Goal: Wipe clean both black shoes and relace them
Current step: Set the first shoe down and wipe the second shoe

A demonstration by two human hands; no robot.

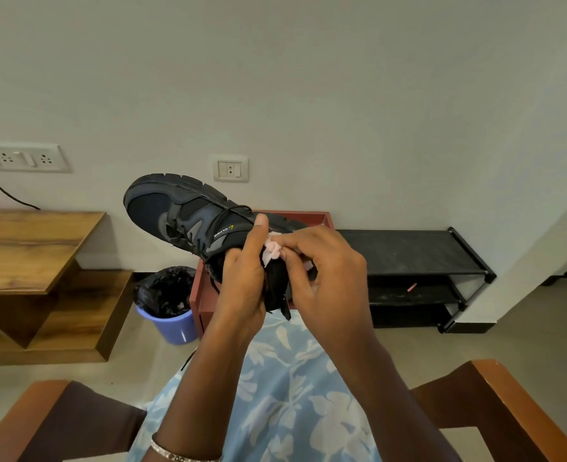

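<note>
Gripping the black shoe (pixel 189 218) by its heel, my left hand (pixel 242 281) holds it above my lap (pixel 285 378), toe pointing up and left. My right hand (pixel 325 271) pinches a pink cloth (pixel 273 250) against the shoe's collar, fingers curled.

Your forearms rise from the bottom edge and meet at centre frame. Your left hand (pixel 242 281) grips the heel end of the black shoe (pixel 182 211), thumb pointing up. Your right hand (pixel 332 278), its back toward you, pinches a pink cloth (pixel 272 250) in its fingertips.
</note>
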